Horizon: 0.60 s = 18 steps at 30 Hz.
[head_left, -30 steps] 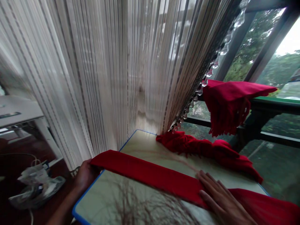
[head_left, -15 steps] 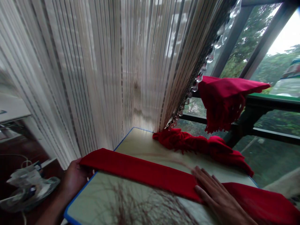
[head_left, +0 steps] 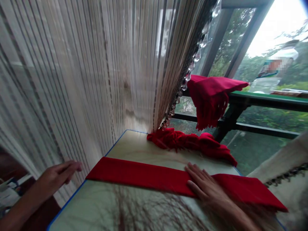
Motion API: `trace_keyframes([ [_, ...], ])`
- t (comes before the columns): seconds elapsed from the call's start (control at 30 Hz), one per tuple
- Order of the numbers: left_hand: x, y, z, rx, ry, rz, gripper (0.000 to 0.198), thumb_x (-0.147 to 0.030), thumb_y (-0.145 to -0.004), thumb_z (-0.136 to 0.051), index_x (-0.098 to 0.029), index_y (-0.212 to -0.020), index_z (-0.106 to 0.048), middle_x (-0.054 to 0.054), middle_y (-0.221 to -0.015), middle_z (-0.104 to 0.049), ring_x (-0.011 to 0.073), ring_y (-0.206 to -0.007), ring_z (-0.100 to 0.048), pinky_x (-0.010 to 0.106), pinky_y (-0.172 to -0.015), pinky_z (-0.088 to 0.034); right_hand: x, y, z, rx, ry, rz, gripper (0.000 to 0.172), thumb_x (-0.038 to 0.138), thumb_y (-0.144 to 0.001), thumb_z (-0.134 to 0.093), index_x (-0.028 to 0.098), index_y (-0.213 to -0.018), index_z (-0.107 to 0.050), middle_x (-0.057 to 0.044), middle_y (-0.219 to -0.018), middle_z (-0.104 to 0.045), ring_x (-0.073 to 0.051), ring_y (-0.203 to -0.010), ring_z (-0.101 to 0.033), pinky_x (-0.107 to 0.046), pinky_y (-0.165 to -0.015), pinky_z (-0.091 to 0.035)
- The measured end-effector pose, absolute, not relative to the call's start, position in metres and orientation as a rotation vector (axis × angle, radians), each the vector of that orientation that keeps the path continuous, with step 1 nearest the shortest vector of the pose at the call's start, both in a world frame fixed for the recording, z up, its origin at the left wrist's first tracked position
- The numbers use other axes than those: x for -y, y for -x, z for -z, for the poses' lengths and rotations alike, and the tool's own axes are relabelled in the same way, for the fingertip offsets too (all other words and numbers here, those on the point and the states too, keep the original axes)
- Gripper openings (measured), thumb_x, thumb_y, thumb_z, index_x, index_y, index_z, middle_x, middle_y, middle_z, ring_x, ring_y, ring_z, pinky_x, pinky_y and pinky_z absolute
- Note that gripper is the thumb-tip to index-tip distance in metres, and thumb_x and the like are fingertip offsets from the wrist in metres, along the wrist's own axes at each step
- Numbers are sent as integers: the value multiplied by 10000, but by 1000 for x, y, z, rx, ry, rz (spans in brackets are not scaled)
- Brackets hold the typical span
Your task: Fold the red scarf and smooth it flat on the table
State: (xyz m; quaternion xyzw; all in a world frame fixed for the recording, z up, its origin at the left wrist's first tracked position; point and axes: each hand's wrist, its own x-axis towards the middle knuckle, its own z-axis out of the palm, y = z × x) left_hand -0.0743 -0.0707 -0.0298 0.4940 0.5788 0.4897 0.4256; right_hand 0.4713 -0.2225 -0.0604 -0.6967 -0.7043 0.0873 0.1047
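Note:
A red scarf, folded into a long flat strip, lies across the pale table with its blue edge. Its left end reaches the table's left edge, and the other end stretches past my right hand to the right side. My right hand rests flat on the strip, fingers stretched out, gripping nothing. Off the left edge, my left hand hangs in the air, apart from the scarf, fingers extended and nothing visible in them. Behind the strip, a crumpled heap of red fabric runs along the table's far edge.
A string curtain with a beaded border falls behind the table. Another fringed red scarf hangs over the dark window rail. On that ledge stands a clear plastic bottle. Dark hair strands blur the lower foreground.
My left hand has let go of the scarf's left end and moved away to the left. That end now lies flat at the table edge. My right hand stays on the strip; the view has shifted right.

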Motion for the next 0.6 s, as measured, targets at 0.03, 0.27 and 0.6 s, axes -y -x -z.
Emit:
trace_keyframes([
  [0.03,66,58,20,-1411,-1489,-1116,208,-303,-610,-891,-208,-764,-791,30,-806,-750,224,-737,-678,197,-566,-529,222,-472,61,2078,2045,-261,652,617,-1030,-333,282,-1589,-362,-55,-1682,-298,-274,-1568,-183,-547,-1276,-148],
  [0.27,22,-22,11,-1085,-2080,-709,239,-433,-671,-849,-278,-853,-845,48,-982,-732,291,-978,-644,314,-963,-483,223,-470,58,2078,2076,-302,664,624,-1028,-315,281,-1596,-345,-42,-1691,-258,-268,-1573,-145,-533,-1282,-124],
  [0.6,1,-12,4,-1148,-2047,-608,266,-478,-725,-801,-234,-825,-831,37,-807,-770,285,-818,-684,301,-795,-507,224,-470,55,2086,2062,-315,683,644,-1020,-320,279,-1597,-344,-48,-1688,-257,-269,-1571,-153,-539,-1280,-139],
])
